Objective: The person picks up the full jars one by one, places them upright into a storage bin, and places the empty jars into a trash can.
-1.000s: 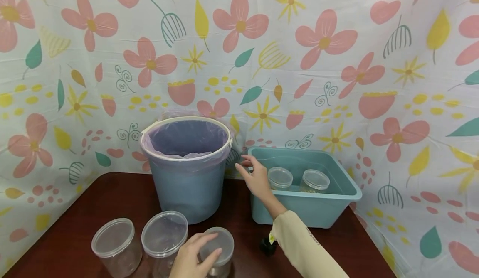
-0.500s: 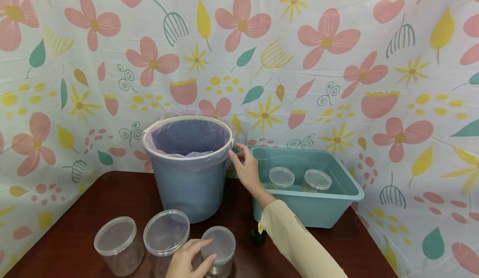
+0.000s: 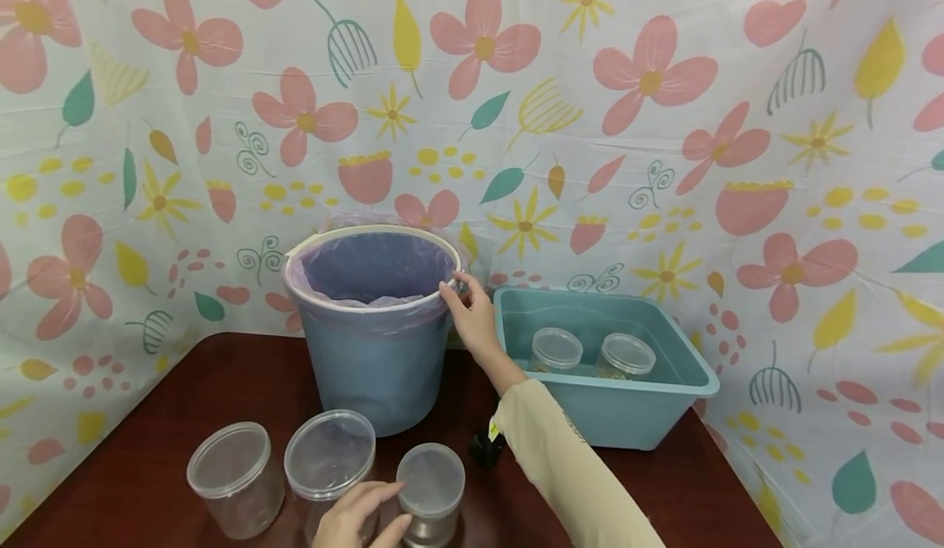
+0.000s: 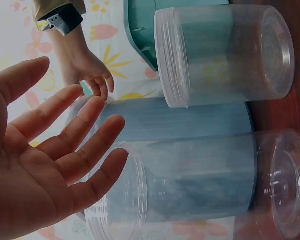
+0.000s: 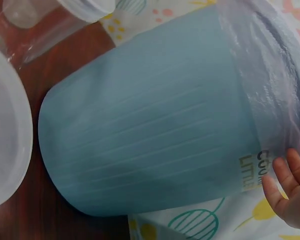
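Bucket [image 3: 372, 368], blue and upright, towards the back of the dark table [image 3: 192, 388], and up at its pale rim [image 3: 369, 309] comes the right hand [image 3: 475, 323], on the side facing the teal tub [image 3: 597, 417]. Its fingers are slightly bent, their tips a little apart right by the edge; whether they pinch the rim or just brush it, I can't tell. Purple bag [image 5: 255, 70] lining the bucket, folded over the top and wrinkled down the outside. Down in front, the left hand [image 3: 352, 519] is loose, fingers gently bent and spread, just beside the small jar [image 3: 431, 486] with the cloudy lid, partly covering the middle jar [image 3: 329, 454]; contact with either is hard to judge. Clear jar [image 3: 236, 470] to the left of those, lid on, and two lidded jars [image 3: 556, 350] sit side by side in the tub
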Tool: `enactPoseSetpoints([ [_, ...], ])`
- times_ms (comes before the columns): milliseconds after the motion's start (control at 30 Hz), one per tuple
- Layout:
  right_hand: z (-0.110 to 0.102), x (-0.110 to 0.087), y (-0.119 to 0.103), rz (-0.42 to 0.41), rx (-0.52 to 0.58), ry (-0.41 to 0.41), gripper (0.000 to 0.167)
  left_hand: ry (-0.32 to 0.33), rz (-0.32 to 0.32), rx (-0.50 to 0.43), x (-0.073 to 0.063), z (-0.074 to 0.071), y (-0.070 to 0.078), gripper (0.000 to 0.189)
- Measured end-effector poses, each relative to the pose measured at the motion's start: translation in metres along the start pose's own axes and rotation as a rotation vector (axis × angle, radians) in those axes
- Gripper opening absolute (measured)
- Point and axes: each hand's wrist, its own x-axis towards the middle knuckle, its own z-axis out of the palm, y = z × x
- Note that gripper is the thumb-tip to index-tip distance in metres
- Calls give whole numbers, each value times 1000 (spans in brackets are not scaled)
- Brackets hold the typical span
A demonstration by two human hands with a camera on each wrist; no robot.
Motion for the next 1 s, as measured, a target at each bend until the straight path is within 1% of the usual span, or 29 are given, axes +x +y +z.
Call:
enactPoseSetpoints([
  [100, 0, 1, -1, 18, 25, 22, 36, 13, 6, 38, -3, -2, -1, 29],
  [233, 1, 4, -2, 38, 45, 40, 34, -5, -55, 62, -6, -6, 0, 26],
  [300, 2, 4, -3, 65, 64, 37, 32, -16, -86, 77, -7, -8, 1, 25],
  [367, 3, 6, -4, 96, 98, 36, 29, -11, -102, 84, -8, -10, 1, 25],
  [467, 5, 6, -5, 152, 158, 37, 27, 14, -113, 102, -7, -12, 0, 26],
  [567, 5, 6, -4, 190, 193, 60, 28, 49, -129, 115, -6, -14, -1, 29],
  [633, 6, 5, -3, 199, 197, 71, 29, 73, -147, 122, -5, -16, 0, 30],
  [700, 6, 5, -3, 200, 196, 78, 29, 114, -148, 122, -4, -17, 0, 32],
  [767, 8, 5, -3, 199, 194, 74, 30, 174, -132, 89, -3, -19, -1, 33],
  [833, 9, 4, -3, 201, 193, 67, 29, 252, -85, 34, -2, -22, -4, 34],
  [933, 9, 3, -3, 204, 193, 64, 28, 369, 37, -96, 1, -27, -11, 35],
  [1000, 8, 3, -3, 204, 198, 65, 28, 429, 117, -163, 4, -33, -18, 34],
])
